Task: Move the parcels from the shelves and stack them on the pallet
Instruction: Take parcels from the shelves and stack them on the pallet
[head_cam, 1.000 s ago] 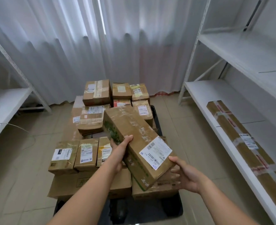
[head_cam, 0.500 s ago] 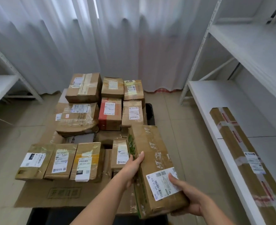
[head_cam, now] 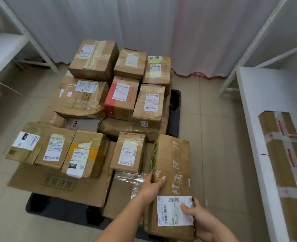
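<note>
Two hands' grip holds long parcel [head_cam: 172, 173]; label [head_cam: 174, 211] reads "902-602-12 815"; "060" sticker [head_cam: 73, 165] nearby.

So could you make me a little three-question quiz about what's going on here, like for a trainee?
1. True or false: both hands hold the long parcel.
2. Where does the one parcel not yet moved lie? A) on the floor B) on the white shelf at right C) on the left shelf
3. Fill in: the right hand's thumb rests on the parcel's white ____.

Key: 1 true: the left hand grips its left edge, the right hand its near corner. 2 B: the taped parcel lies on the white shelf. 3 label.
</note>
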`<state>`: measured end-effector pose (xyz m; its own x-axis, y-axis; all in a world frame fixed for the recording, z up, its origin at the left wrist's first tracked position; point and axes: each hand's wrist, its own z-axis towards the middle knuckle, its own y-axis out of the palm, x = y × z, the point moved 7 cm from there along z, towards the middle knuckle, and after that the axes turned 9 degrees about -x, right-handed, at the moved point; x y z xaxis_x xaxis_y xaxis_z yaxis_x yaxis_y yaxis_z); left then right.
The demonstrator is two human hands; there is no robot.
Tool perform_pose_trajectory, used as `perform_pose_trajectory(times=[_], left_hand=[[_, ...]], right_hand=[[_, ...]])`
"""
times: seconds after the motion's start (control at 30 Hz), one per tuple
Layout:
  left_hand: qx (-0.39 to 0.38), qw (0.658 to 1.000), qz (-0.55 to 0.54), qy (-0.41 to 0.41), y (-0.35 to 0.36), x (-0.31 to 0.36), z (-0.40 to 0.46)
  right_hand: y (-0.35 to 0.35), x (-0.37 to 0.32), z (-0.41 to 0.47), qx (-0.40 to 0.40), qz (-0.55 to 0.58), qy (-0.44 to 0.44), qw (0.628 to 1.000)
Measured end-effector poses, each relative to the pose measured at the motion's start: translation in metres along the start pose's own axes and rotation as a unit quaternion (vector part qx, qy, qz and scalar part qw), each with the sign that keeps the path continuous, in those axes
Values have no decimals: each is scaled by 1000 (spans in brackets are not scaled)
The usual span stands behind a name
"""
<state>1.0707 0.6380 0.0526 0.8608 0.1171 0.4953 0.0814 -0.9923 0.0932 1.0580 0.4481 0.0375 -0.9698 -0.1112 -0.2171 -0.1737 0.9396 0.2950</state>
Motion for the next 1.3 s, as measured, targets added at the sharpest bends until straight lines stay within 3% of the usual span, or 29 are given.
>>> perform_pose_trajectory(times=[0.1, 0.33, 0.57, 0.93, 1.07, 1.3], left_hand=[[35, 998, 44, -39, -11, -17, 18], [67, 997, -18, -27, -39, -25, 59], [58, 998, -2, -18, -51, -34, 78], [102, 988, -50, -106, -61, -66, 59], [77, 985, -53, -147, -53, -68, 50], [120, 983, -72, -117, -53, -63, 51]], right_hand=[[4, 4, 21, 8, -23, 9, 1000], [18, -10, 76, -1, -49, 3, 999], [25, -15, 120, 17, -140, -6, 990], [32, -18, 119, 32, -161, -24, 986], [27, -16, 117, 65, -181, -25, 981], [20, -9, 113, 60, -187, -13, 980]])
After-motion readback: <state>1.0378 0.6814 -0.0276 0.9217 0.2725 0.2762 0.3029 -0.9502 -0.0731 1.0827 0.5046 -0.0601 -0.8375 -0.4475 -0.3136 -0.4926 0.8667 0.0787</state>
